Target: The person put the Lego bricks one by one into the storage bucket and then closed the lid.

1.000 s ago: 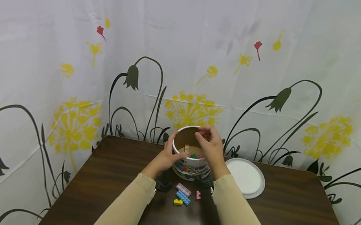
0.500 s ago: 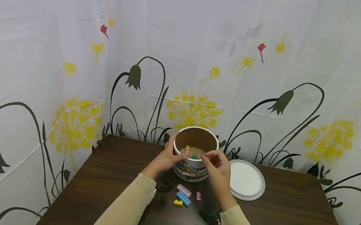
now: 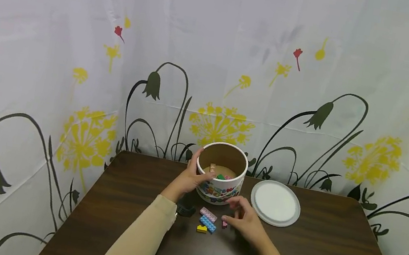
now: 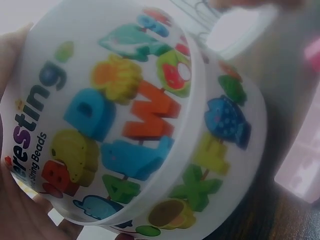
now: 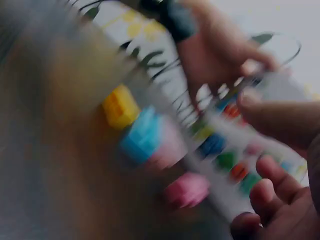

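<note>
My left hand (image 3: 188, 182) grips the rim of a round white tub (image 3: 220, 190) printed with colourful letters and pictures, thumb across its front edge. In the left wrist view the tub (image 4: 150, 135) fills most of the frame. A tan brick (image 3: 212, 167) and a green brick (image 3: 220, 176) lie inside it. My right hand (image 3: 246, 222) is low over the table with thumb and fingers apart, holding nothing. Right by its thumb lies a small pink brick (image 3: 224, 224). Beside that are a light pink brick (image 3: 208, 214), a blue brick (image 3: 207, 224) and a yellow brick (image 3: 201, 229).
A round white lid (image 3: 276, 205) lies flat on the dark wooden table (image 3: 330, 252), right of the tub. Behind the table's back edge hangs a flower-printed curtain (image 3: 216, 57). Each wrist wears a black strap.
My right hand has moved from over the tub's mouth down and toward me, to the small pink brick. The left hand keeps its hold on the tub.
</note>
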Demonstrator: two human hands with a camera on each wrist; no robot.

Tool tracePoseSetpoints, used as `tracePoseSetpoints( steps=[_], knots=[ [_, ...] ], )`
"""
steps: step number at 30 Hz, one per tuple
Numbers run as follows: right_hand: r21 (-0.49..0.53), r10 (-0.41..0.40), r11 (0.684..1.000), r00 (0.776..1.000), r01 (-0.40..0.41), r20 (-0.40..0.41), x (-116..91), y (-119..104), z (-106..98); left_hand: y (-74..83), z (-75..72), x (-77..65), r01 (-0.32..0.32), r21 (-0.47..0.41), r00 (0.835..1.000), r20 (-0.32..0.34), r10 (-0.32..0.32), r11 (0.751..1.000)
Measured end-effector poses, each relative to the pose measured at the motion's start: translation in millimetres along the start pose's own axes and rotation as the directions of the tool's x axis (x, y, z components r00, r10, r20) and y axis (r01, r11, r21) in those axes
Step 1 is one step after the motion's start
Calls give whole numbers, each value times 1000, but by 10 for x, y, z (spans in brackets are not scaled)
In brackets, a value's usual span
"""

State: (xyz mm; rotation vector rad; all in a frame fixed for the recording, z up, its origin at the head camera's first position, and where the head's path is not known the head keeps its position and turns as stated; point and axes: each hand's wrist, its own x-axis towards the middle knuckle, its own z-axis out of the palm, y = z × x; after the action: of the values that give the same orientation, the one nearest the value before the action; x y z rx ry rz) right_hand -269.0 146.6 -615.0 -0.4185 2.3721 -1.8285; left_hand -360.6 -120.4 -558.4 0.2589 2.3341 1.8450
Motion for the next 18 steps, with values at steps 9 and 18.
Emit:
tracePoseSetpoints(
  steps=[9,18],
  knots=[
    [-42,64,997,990,-59,125,11,177,10,-15,-3,6,-4,-10,1000,5,4,1000],
    [-134,44,991,977,-16,211,34,156,-24,-6,-5,16,6,-26,1000,-5,-6,1000]
  ],
)
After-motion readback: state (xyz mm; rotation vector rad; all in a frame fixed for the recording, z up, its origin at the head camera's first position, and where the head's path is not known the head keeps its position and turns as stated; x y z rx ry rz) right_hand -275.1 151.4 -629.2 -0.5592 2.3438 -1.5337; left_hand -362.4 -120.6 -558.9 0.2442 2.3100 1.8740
